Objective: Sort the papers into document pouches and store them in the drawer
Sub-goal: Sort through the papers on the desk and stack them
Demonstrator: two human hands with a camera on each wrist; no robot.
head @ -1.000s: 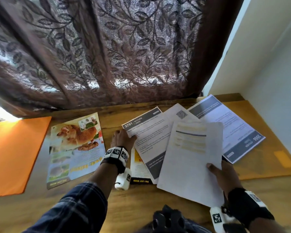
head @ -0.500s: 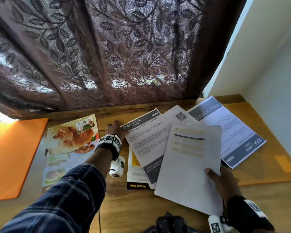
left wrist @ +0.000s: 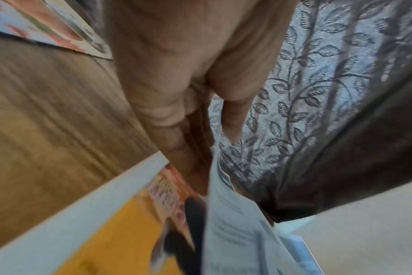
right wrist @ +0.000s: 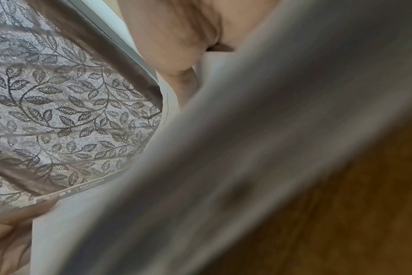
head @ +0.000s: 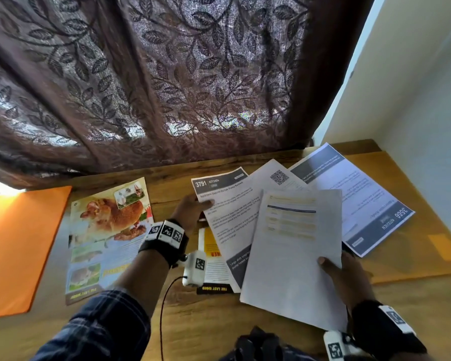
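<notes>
The "3791 KITCHEN" sheet [head: 225,212] is pinched at its upper left corner by your left hand [head: 190,212], thumb on top, while your right hand [head: 346,277] grips the white sheet [head: 294,256] overlapping it, with an animal flyer [head: 107,235] lying left of your left wrist.

A pouch [head: 18,246] lies left of the leaflet [head: 107,235], papers [head: 292,243] right.

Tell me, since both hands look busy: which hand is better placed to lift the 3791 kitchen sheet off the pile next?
Left. The left hand already pinches the 3791 sheet at its upper left edge; the right hand holds the table-printed sheet.
</notes>
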